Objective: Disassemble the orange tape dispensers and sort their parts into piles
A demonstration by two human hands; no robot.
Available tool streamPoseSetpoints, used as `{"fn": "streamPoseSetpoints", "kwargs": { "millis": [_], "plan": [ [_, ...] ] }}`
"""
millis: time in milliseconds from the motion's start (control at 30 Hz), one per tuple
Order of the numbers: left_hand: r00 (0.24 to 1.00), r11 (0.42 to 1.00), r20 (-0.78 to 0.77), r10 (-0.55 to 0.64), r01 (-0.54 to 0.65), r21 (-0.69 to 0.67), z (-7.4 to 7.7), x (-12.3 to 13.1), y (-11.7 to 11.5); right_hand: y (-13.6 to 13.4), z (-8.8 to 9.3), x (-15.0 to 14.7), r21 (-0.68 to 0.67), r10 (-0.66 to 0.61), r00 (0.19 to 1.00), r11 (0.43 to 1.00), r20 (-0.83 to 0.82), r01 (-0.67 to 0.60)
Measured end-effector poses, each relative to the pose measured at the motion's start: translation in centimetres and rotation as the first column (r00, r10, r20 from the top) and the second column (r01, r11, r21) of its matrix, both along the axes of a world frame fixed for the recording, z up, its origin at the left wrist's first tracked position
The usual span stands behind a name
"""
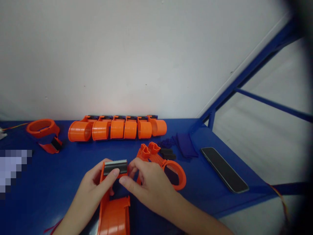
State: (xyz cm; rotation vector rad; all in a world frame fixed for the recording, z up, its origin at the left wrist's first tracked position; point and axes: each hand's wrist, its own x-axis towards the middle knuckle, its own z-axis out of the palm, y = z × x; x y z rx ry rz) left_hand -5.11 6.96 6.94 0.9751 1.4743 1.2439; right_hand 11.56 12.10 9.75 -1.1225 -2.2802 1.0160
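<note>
My left hand [100, 182] is closed around the head of an orange tape dispenser [113, 215], its thumb pressing on a black strip [111, 168]. A silver toothed blade [117, 162] runs along the top of that strip. The dispenser's round drum points toward me at the bottom of the view. At the head's right end, my right hand [151, 182] has its thumb and curled fingers at the orange edge, apparently gripping it; part of the contact is hidden. Behind the right hand lie orange dispenser frames [181, 174], partly covered by it.
A row of several orange dispensers [117, 130] lines the wall side of the blue table [73, 169]. An orange ring-shaped frame [41, 127] lies at the left. Black strips [167, 153], dark blue pieces [186, 145] and a phone [223, 169] lie on the right.
</note>
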Motion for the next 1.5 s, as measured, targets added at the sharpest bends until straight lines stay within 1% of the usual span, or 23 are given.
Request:
{"fn": "streamPoseSetpoints", "kwargs": {
  "millis": [100,300,400,467,533,600,667,700,733,767,800,867,1000,1133,1233,1333,1500],
  "plan": [
    [0.999,1.000,-0.044,-0.009,0.009,-0.004,0.2,0.2,0.0,0.2,-0.5,0.0,0.015,-0.022,0.999,1.000,-0.038,0.023],
    [0.995,0.999,-0.095,-0.035,0.032,-0.035,-0.3,0.1,0.1,0.5,-0.9,0.0,0.013,-0.046,0.994,0.999,-0.103,0.048],
    [0.994,0.999,-0.104,-0.020,0.015,-0.046,-0.4,-0.1,0.1,0.5,-0.5,0.3,0.009,-0.066,0.993,0.998,-0.102,0.068],
    [0.994,0.998,-0.106,0.003,-0.010,-0.065,-0.5,-0.2,0.1,0.8,0.1,1.3,0.036,-0.081,0.992,0.996,-0.096,0.085],
    [0.993,0.997,-0.112,0.030,-0.037,-0.067,-0.5,-0.2,0.0,1.6,0.9,3.4,0.101,-0.107,0.990,0.988,-0.091,0.116],
    [0.991,0.996,-0.120,0.052,-0.059,-0.061,-0.6,-0.3,-0.1,3.1,1.4,6.5,0.203,-0.184,0.980,0.959,-0.079,0.197],
    [0.991,0.995,-0.125,0.055,-0.064,-0.071,-0.6,-0.3,-0.1,4.7,1.3,10.1,0.339,-0.308,0.950,0.889,-0.057,0.308],
    [0.991,0.995,-0.124,0.055,-0.064,-0.075,-0.7,-0.3,-0.2,5.5,1.0,11.9,0.389,-0.370,0.929,0.853,-0.024,0.349],
    [0.991,0.995,-0.122,0.052,-0.062,-0.079,-0.7,-0.4,-0.3,6.2,0.6,13.5,0.425,-0.407,0.913,0.828,0.009,0.365],
    [0.992,0.995,-0.119,0.051,-0.061,-0.079,-0.8,-0.4,-0.3,6.7,0.0,14.8,0.440,-0.421,0.906,0.823,0.050,0.358],
    [0.992,0.995,-0.117,0.050,-0.060,-0.078,-0.8,-0.4,-0.4,7.0,-0.6,15.8,0.441,-0.424,0.900,0.830,0.100,0.341],
    [0.992,0.995,-0.112,0.057,-0.066,-0.075,-0.9,-0.5,-0.5,7.2,-1.7,17.0,0.427,-0.396,0.899,0.857,0.185,0.290],
    [0.993,0.991,-0.091,0.078,-0.087,-0.097,-0.9,-0.5,-0.4,6.8,-3.3,16.6,0.413,-0.338,0.905,0.886,0.258,0.213],
    [0.993,0.988,-0.073,0.088,-0.096,-0.122,-1.3,-0.6,-0.3,6.7,-3.9,15.8,0.400,-0.334,0.900,0.893,0.280,0.207],
    [0.995,0.989,-0.067,0.071,-0.079,-0.122,-1.6,-0.8,-0.4,6.7,-4.3,15.5,0.420,-0.348,0.895,0.882,0.279,0.212],
    [0.995,0.990,-0.075,0.059,-0.068,-0.123,-1.6,-0.9,-0.5,6.7,-4.7,15.4,0.439,-0.366,0.889,0.870,0.274,0.223],
    [0.994,0.984,-0.069,0.088,-0.098,-0.150,-1.4,-0.9,-0.4,7.2,-5.3,14.8,0.457,-0.390,0.884,0.855,0.258,0.244]
  ]
}}
